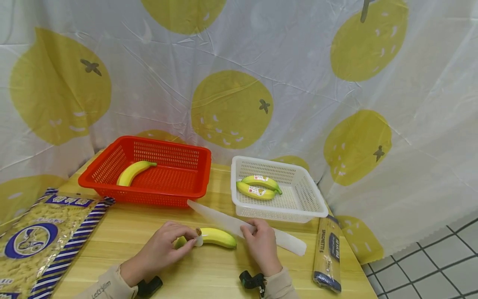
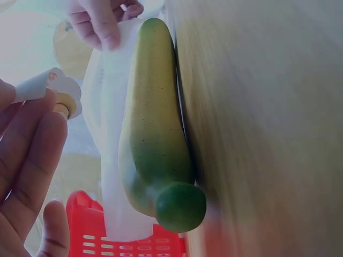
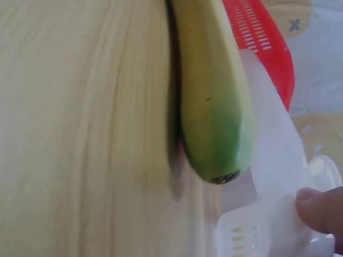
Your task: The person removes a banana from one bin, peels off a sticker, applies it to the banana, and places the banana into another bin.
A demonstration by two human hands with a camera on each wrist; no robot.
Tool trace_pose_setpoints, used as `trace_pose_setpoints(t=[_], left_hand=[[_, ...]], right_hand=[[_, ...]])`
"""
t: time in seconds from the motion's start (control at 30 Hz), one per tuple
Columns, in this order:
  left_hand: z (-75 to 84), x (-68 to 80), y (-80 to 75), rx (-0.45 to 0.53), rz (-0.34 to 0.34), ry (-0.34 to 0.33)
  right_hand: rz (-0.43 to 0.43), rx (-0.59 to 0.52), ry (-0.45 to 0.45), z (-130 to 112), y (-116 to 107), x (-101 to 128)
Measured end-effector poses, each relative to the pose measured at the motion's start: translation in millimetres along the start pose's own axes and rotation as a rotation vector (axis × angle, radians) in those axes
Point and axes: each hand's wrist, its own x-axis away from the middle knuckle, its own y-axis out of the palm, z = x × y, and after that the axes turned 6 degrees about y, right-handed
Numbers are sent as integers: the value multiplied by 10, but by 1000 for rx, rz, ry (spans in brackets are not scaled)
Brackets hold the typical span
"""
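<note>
A yellow banana with green ends lies on the wooden table near the front edge. My left hand pinches a small white sticker at the banana's left end; the sticker also shows between my fingers in the left wrist view. A long white plastic strip lies slanted behind the banana, and my right hand grips it near its middle. In the right wrist view the strip rises behind the banana's tip.
A red basket at the back left holds one banana. Beside it, a white basket holds two stickered bananas. A large pasta bag lies at the left and a spaghetti pack at the right edge.
</note>
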Motion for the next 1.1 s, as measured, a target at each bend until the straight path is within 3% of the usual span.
trace_pose_setpoints(t=[0.1, 0.23, 0.37, 0.47, 0.53, 0.63, 0.8, 0.9, 1.0, 1.1], left_hand=[[-8, 2, 5, 12, 5, 9], [-13, 1, 7, 62, 1, -3], [-14, -1, 7, 134, -23, -28], [-7, -9, 6, 152, -38, -19], [1, -16, 8, 152, -39, 15], [9, -26, 15, 116, -37, 97], [9, -43, 39, -7, -54, 305], [23, -38, 48, -59, -111, 370], [34, -29, 51, -80, -167, 365], [33, -25, 56, -82, -171, 332]], right_hand=[[7, 67, 18, 22, 13, 1], [-26, 60, 0, 43, 22, 3], [-15, -53, -107, 12, 42, 29], [-100, -240, -172, -75, 79, 80], [-226, -398, -166, -152, 122, 126], [-414, -585, -77, -274, 190, 209], [-556, -766, 74, -431, 289, 315], [-561, -816, 125, -494, 329, 350], [-514, -803, 138, -509, 360, 366], [-446, -787, 131, -486, 375, 367]])
